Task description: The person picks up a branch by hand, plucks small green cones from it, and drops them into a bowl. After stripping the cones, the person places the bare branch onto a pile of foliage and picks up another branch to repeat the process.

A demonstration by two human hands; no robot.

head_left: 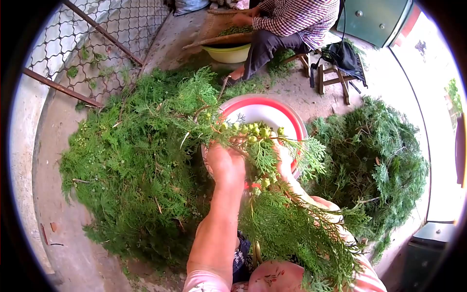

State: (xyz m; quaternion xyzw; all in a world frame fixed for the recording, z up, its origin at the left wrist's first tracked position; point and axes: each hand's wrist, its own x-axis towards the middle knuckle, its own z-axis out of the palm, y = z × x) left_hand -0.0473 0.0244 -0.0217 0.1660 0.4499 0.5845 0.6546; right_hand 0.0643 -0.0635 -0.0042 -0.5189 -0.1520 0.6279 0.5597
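A leafy cypress branch (296, 228) with pale green cones (258, 130) stretches across both my hands and down over my right forearm. My left hand (224, 159) is closed around its woody stem, left of the cones. My right hand (283, 156) is at the cone cluster, its fingers curled in and partly covered by the green sprays. Below the hands stands a white basin with a red band (292, 117); foliage hides most of its inside.
A large heap of cut cypress (131, 170) lies left, another heap (374, 165) right. Beyond the basin a seated person (292, 24) handles a woven tray (214, 29) over a yellow-green basin (227, 54). A stool (340, 80) carries a black bag (343, 58). Wire mesh (102, 44) stands upper left.
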